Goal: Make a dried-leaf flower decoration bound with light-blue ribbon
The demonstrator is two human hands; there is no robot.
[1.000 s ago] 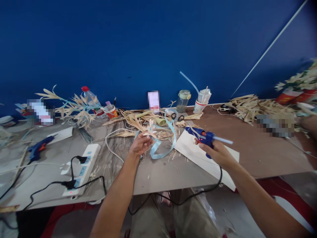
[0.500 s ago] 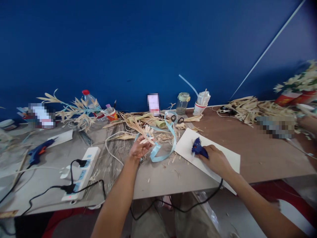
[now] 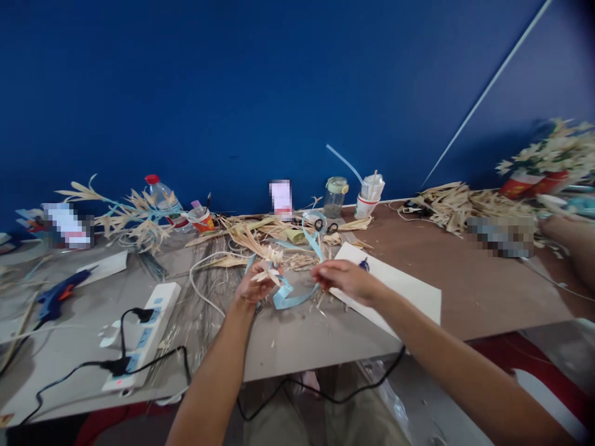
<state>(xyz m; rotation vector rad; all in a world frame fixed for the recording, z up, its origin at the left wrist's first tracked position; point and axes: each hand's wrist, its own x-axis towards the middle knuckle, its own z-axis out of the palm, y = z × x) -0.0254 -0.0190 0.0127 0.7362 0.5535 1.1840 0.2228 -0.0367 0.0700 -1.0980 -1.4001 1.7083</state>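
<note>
My left hand [image 3: 255,284] is closed around a pale husk flower [image 3: 267,272] with pointed petals. A light blue ribbon [image 3: 288,300] trails from the flower in a loop across the table. My right hand [image 3: 346,280] has its fingertips pinched at the ribbon's right side, just right of the flower. Behind that hand, a dark blue glue gun [image 3: 364,265] lies on a white sheet [image 3: 413,291], mostly hidden by the hand and forearm.
Dried husks [image 3: 246,229], scissors [image 3: 326,227], a glass jar [image 3: 335,197] and a paper cup [image 3: 367,206] line the wall. Left are a power strip [image 3: 151,334] with black cords and another glue gun [image 3: 62,296]. Another person's hand [image 3: 564,229] is at far right.
My right hand has let go of the glue gun, leaving it on the white sheet, and moved left to the ribbon. My left hand still holds the flower. The view has shifted slightly.
</note>
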